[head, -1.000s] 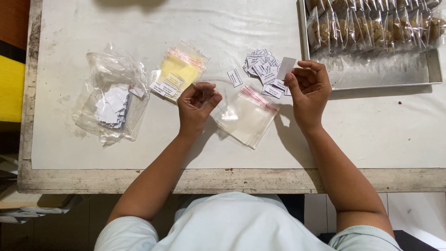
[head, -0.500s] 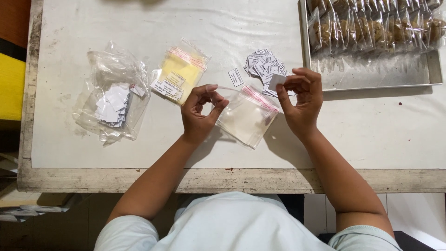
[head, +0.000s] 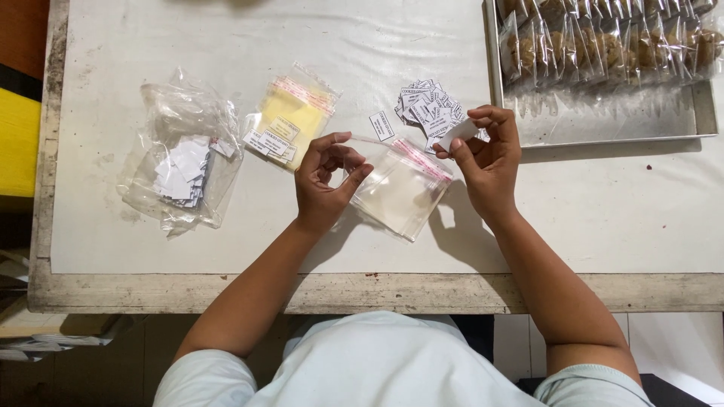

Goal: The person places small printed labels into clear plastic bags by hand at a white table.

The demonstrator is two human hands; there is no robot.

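The clear plastic sleeve (head: 400,188) lay flat on the white table cover (head: 603,218), right between the two hands, its red-striped open edge turned up toward the far side. Starting well out to the left of the left hand: a crumpled clear bag (head: 185,162) holding blank white paper slips, and just beside that hand's thumb side, a flat packet with a yellow sheet inside (head: 290,117), a few printed labels resting on its near corner. Then the left hand (head: 324,181) itself, fingers curled in, thumb and forefinger pinched on the sleeve's thin flap at its upper left corner (the palm rested over the sleeve's left edge). One small printed label (head: 381,126) lay alone just beyond the left fingertips. Past that, a loose pile of printed labels (head: 428,111) sat on the cover, touching the right hand's fingertips. The right hand (head: 486,162) was closed narrowly, pinching a single white label (head: 457,136) between thumb and forefinger, held just above the sleeve's right corner. Beyond and to the right of that hand stood a metal tray (head: 626,124), with a row of clear-wrapped brown cookies (head: 603,45) lined along its far side.
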